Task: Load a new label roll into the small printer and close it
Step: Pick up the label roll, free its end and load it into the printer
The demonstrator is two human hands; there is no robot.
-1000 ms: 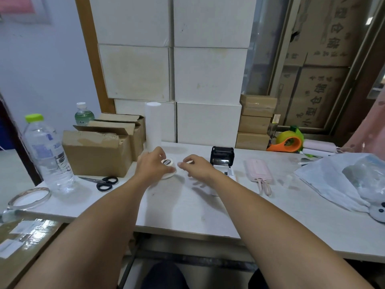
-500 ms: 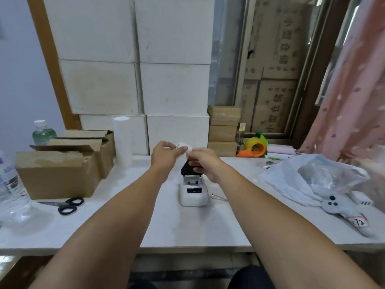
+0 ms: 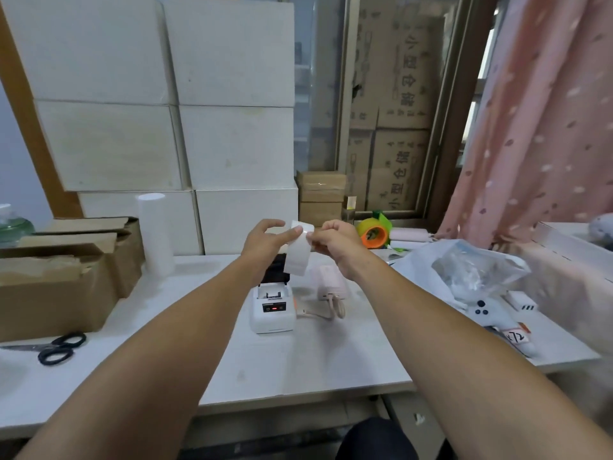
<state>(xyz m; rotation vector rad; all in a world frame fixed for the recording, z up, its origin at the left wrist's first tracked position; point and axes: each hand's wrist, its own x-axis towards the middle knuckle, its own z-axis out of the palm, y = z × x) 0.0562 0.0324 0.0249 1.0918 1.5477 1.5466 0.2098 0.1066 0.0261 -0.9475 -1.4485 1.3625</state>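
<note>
A small white label printer (image 3: 272, 310) stands in the middle of the table with its black lid (image 3: 275, 267) tipped open behind it. Above it I hold a white label roll (image 3: 300, 250) in the air, with a strip of labels hanging down from it. My left hand (image 3: 265, 244) grips the roll from the left with thumb and fingers. My right hand (image 3: 335, 242) pinches the roll's top right edge. The roll hangs clear of the printer's open bay.
A pink power bank (image 3: 331, 287) with a cable lies right of the printer. Scissors (image 3: 56, 348) and cardboard boxes (image 3: 56, 280) are at the left. A tall white roll (image 3: 156, 234) stands behind. Plastic bags (image 3: 464, 267) and an orange tape dispenser (image 3: 373, 232) are at the right.
Both hands picked the roll up off the table at the left and lifted it above the printer. A strip of labels now hangs unrolled. The view shifted right.
</note>
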